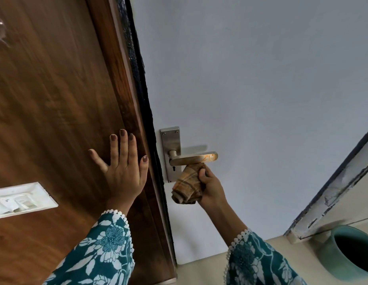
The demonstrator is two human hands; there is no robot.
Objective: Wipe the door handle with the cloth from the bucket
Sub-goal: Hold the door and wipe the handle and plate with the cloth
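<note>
A steel lever door handle (193, 158) on a long backplate is fixed to the pale blue door (251, 89); its outer end carries orange stains. My right hand (211, 187) is closed around a bunched brown checked cloth (188, 185), whose top touches the underside of the lever. My left hand (123, 165) lies flat, fingers spread, against the brown wooden frame (55, 99) left of the handle. A teal bucket (349, 251) stands on the floor at the lower right.
A white switch plate (20, 199) is mounted on the wooden panel at the left. A worn white and dark frame edge (331, 194) runs diagonally at the right, above the bucket. Beige floor shows at the bottom.
</note>
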